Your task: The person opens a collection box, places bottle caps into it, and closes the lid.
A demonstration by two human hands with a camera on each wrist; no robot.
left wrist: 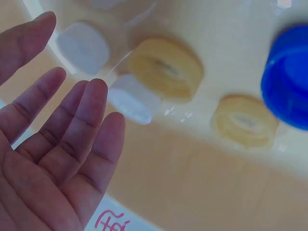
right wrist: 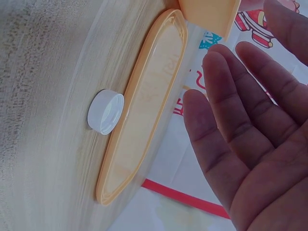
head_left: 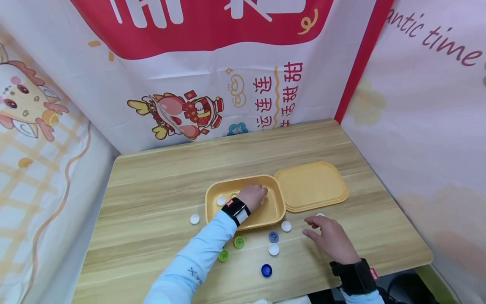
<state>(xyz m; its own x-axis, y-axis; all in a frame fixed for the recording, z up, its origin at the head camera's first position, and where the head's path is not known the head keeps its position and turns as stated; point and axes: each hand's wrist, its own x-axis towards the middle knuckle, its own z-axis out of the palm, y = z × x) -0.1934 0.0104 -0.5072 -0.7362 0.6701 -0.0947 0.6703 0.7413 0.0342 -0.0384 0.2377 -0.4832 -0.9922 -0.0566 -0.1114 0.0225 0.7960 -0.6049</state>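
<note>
My left hand (head_left: pixel 252 196) is inside the yellow box (head_left: pixel 271 207), reaching over its floor. In the left wrist view the fingers are relaxed, and nothing is held. Near them in the box lie white bottle caps (left wrist: pixel 84 45), a yellow cap (left wrist: pixel 166 67) and, further off, a large-looking blue cap (left wrist: pixel 288 77). My right hand (head_left: pixel 334 238) hovers over the table at the right, thumb and fingers apart, holding nothing. Close to it a white cap (right wrist: pixel 106 111) sits beside the yellow lid (right wrist: pixel 144 106).
The lid (head_left: pixel 311 185) lies flat against the box's right side. In front of the box are green caps (head_left: pixel 239 242), white caps (head_left: pixel 274 249), a pale blue cap (head_left: pixel 274 237) and a dark blue cap (head_left: pixel 266 270). Another white cap (head_left: pixel 195 219) lies left of the box. Printed cloth (head_left: pixel 228 76) stands behind the table.
</note>
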